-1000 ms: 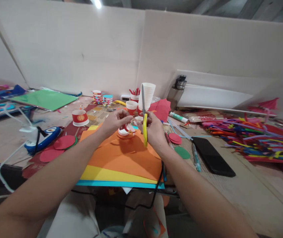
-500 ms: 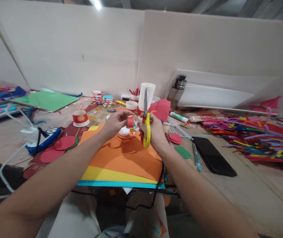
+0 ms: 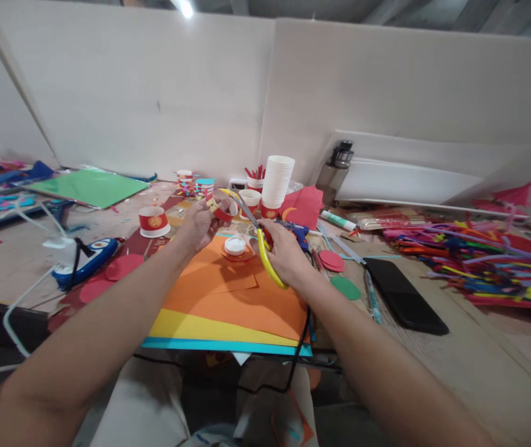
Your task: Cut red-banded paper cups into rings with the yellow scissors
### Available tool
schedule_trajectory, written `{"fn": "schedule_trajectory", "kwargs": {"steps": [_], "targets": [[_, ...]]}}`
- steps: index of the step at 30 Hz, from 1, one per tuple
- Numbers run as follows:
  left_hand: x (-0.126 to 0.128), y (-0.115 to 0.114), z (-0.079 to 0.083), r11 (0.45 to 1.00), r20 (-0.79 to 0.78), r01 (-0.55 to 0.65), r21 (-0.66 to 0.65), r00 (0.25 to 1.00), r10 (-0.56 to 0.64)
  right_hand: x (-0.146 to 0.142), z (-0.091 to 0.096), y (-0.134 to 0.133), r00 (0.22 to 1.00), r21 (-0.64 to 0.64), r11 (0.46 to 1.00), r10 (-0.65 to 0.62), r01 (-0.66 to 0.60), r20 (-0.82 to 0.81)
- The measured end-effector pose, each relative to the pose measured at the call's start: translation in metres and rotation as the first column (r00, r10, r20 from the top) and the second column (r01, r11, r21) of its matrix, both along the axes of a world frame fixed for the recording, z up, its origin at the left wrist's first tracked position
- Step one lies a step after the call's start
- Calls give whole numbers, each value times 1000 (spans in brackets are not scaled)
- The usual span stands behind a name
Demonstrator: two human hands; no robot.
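Note:
My left hand [image 3: 198, 225] is closed on a curled red and gold strip of paper cup [image 3: 222, 213], held up over the orange paper [image 3: 190, 279]. In my right hand [image 3: 288, 251] is a pair of scissors with yellow handles [image 3: 267, 261]. The scissor blades point up and left, close to the strip's right side; whether they touch it I cannot tell. A small round white cup piece [image 3: 235, 246] lies on an orange paper shape below and between my hands.
Stacked white paper cups [image 3: 278, 180] stand behind my hands. A red cup piece [image 3: 153, 221] sits left, near a blue and white device [image 3: 89, 261]. On the right are a black phone [image 3: 405, 295], red paper discs [image 3: 331, 261] and many pipe cleaners [image 3: 484, 254]. A blue glue gun [image 3: 297, 234] lies behind my right hand.
My hands have moved apart, the left one leftward with the strip. The scissors have swung from pointing straight up to pointing up and left, toward the strip.

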State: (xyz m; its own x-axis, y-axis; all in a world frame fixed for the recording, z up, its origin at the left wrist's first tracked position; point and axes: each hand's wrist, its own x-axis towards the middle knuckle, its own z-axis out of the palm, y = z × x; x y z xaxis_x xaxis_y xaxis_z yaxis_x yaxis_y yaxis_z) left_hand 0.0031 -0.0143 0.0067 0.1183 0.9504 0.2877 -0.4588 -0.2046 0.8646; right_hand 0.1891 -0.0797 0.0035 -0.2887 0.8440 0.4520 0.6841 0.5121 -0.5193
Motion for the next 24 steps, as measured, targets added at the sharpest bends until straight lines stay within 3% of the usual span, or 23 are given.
{"fn": "schedule_trajectory", "kwargs": {"steps": [24], "targets": [[0, -8, 3, 998, -83, 63, 8, 995, -63, 2, -2, -1, 993, 45, 999, -2, -3, 122]]}}
